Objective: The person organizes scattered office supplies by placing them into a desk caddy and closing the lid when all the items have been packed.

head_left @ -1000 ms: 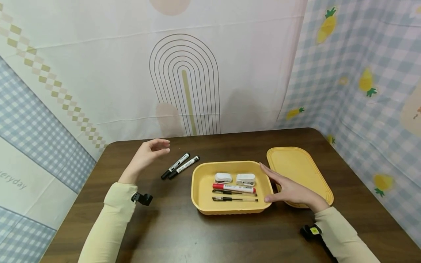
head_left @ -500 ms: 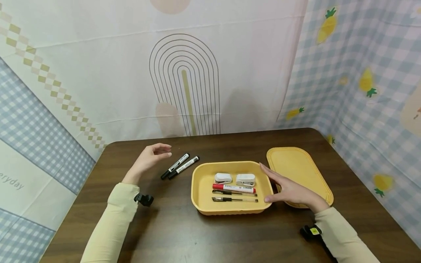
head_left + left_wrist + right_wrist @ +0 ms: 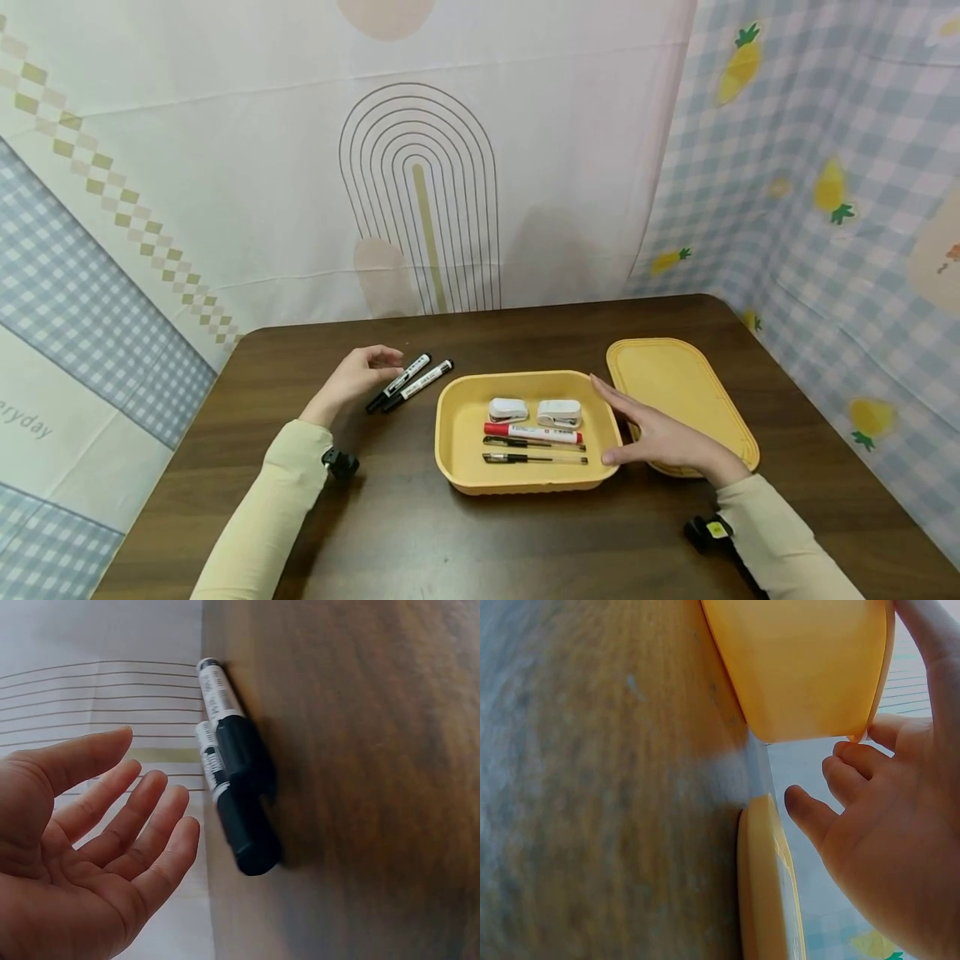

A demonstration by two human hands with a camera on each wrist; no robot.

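Note:
My left hand (image 3: 360,379) reaches in beside two black-and-white markers (image 3: 427,382) on the table. In the left wrist view its fingers are loosely bent, and a gap separates them from the markers' black caps (image 3: 251,836). A yellow box (image 3: 459,462) lies to the right of the markers. Against the box's right rim rests my right hand (image 3: 663,437), thumb at the front and forefinger at the back corner. In the right wrist view the other fingers (image 3: 810,810) hang relaxed outside the box (image 3: 802,675).
Inside the box are two small white staplers (image 3: 559,413), a red marker (image 3: 532,432) and two clear pens with black caps (image 3: 506,458). A yellow lid (image 3: 667,367) lies flat at the right, partly under my right hand. A patterned cloth (image 3: 570,167) hangs behind the table.
My left hand has moved right and toward me, lowering beside the two markers. The right hand stays at the box rim, and the box and its contents have not moved.

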